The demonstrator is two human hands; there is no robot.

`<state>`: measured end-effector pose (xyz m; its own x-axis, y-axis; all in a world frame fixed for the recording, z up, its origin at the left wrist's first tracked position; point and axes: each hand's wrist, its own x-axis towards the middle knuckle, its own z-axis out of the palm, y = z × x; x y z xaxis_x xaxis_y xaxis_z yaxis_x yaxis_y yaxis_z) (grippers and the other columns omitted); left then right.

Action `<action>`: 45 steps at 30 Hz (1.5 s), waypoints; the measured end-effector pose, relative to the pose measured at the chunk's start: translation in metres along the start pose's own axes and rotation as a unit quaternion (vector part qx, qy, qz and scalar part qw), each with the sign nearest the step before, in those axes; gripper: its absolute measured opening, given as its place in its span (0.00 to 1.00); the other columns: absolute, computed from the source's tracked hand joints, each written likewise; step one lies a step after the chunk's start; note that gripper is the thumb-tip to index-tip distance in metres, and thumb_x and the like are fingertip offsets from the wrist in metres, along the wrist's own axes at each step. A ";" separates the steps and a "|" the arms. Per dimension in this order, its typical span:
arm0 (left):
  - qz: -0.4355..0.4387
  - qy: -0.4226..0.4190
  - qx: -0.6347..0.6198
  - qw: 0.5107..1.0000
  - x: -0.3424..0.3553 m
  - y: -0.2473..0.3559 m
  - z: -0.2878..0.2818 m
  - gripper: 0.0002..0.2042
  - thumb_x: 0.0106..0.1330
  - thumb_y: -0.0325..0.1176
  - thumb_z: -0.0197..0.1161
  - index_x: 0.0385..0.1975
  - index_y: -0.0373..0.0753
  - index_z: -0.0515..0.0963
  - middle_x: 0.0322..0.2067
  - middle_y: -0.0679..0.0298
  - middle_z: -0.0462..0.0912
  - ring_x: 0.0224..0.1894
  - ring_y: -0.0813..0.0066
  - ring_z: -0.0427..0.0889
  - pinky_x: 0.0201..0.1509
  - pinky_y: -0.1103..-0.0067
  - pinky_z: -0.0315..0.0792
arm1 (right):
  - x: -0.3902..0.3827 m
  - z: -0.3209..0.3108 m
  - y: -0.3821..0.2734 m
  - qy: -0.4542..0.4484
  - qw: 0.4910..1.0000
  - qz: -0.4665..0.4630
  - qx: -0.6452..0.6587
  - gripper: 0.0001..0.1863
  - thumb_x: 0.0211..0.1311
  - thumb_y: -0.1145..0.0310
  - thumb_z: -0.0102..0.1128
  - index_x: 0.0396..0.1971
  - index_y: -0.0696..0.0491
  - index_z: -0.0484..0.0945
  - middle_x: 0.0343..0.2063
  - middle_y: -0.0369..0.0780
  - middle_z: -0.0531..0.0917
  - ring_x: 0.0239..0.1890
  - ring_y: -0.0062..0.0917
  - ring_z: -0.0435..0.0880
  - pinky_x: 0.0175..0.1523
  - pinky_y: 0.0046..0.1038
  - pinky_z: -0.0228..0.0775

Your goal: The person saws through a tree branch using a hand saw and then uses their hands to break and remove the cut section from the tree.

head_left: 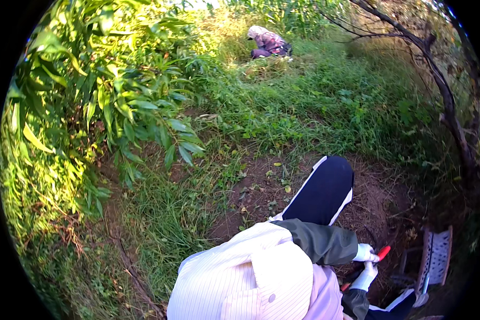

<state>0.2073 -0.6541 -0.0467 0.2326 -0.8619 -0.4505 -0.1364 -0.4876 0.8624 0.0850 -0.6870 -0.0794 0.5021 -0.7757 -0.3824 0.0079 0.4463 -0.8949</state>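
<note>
At the lower right my left hand (365,252), in a white glove below a dark green sleeve, is closed at a red handle-like piece (383,253). My right hand (366,277), gloved too, is right below it, its closed fingers close to those of the left. What the right hand holds is hidden. A second red bit (345,287) shows beside the right wrist; I cannot tell whether both red parts belong to one tool. Bare brown soil (386,213) with dry stalks lies beyond the hands.
A low seat-like frame with a patterned panel (437,256) stands to the right, a pale long-handled tool (423,290) against it. My bent knee (328,186) rises ahead. Leafy branches (138,101) hang left, a bare trunk (447,101) right. Another person (269,42) crouches far off in grass.
</note>
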 end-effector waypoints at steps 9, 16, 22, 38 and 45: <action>0.004 0.018 -0.004 1.000 0.001 -0.001 -0.014 0.20 0.53 0.49 0.65 0.38 0.38 0.82 0.31 0.60 0.84 0.35 0.70 0.80 0.41 0.73 0.70 | 0.010 0.011 -0.004 -0.043 0.996 -0.019 -0.079 0.16 0.57 0.70 0.53 0.44 0.62 0.73 0.32 0.35 0.78 0.28 0.20 0.75 0.34 0.20 0.68; 0.053 0.014 0.020 0.998 -0.018 0.009 -0.017 0.20 0.56 0.47 0.63 0.40 0.38 0.80 0.33 0.59 0.83 0.36 0.69 0.80 0.42 0.72 0.71 | 0.008 0.014 0.001 -0.012 0.995 -0.056 -0.080 0.16 0.58 0.68 0.53 0.44 0.61 0.74 0.32 0.35 0.78 0.29 0.20 0.76 0.35 0.20 0.68; 0.063 -0.023 0.052 0.996 -0.035 0.031 -0.012 0.22 0.62 0.50 0.56 0.44 0.37 0.77 0.35 0.58 0.82 0.35 0.67 0.81 0.39 0.70 0.73 | 0.014 0.000 0.005 0.118 0.986 -0.120 0.009 0.13 0.59 0.67 0.53 0.41 0.58 0.74 0.30 0.34 0.78 0.26 0.18 0.74 0.30 0.21 0.66; -0.010 0.087 0.030 0.996 -0.013 0.013 0.010 0.23 0.51 0.50 0.68 0.38 0.36 0.80 0.33 0.56 0.83 0.36 0.64 0.81 0.42 0.70 0.72 | 0.027 -0.006 0.032 -0.020 0.993 -0.120 -0.009 0.21 0.53 0.76 0.60 0.48 0.64 0.69 0.37 0.38 0.78 0.37 0.20 0.76 0.43 0.23 0.69; 0.020 0.071 -0.226 0.971 -0.034 0.001 0.001 0.18 0.46 0.32 0.73 0.38 0.38 0.77 0.32 0.65 0.81 0.36 0.77 0.79 0.43 0.77 0.73 | -0.016 0.023 0.010 -0.105 0.961 -0.207 -0.153 0.22 0.52 0.73 0.63 0.48 0.59 0.69 0.37 0.37 0.76 0.40 0.24 0.77 0.48 0.27 0.72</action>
<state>0.1986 -0.6253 -0.0301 0.3699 -0.8358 -0.4058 0.2817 -0.3153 0.9062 0.0967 -0.6603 -0.0770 0.6740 -0.7373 0.0462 0.0061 -0.0570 -0.9984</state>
